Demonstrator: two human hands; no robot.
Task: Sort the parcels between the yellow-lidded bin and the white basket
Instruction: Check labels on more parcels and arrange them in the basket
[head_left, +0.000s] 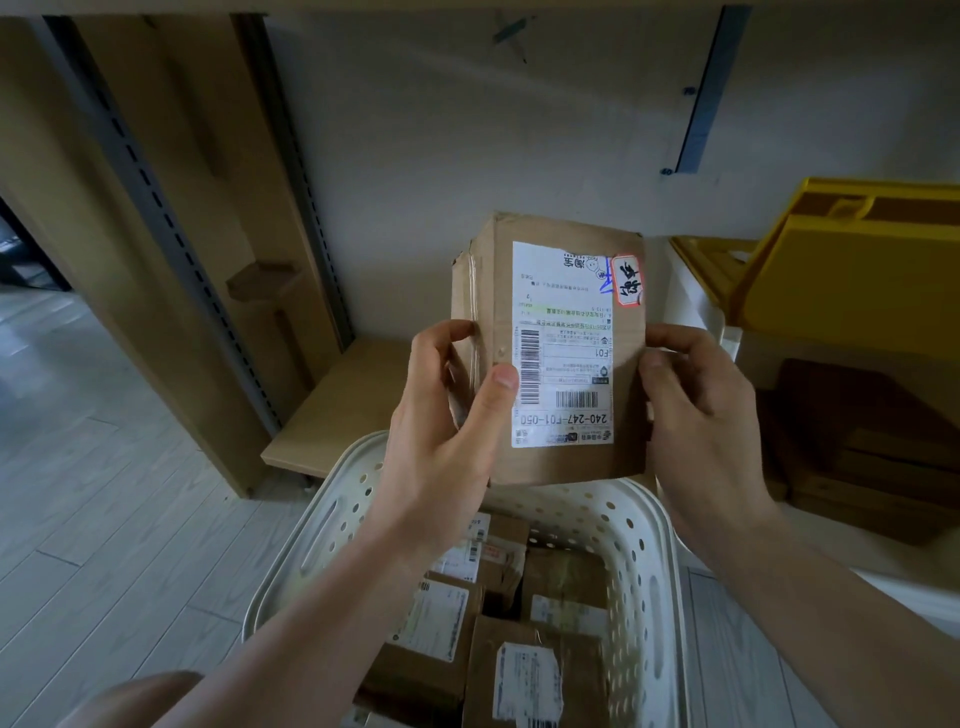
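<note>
Both hands, left hand and right hand, grip the parcel by its sides above the white basket, label-check step. Next: pick basket or yellow-lidded bin, then place.

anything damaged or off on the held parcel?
The parcel, held by the left hand and right hand above the white basket, is dented at its top-left corner. Its shipping label is upside down to the camera.

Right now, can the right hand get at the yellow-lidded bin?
Probably not yet: the right hand grips the held parcel. The way to the yellow-lidded bin beside it looks free.
</note>
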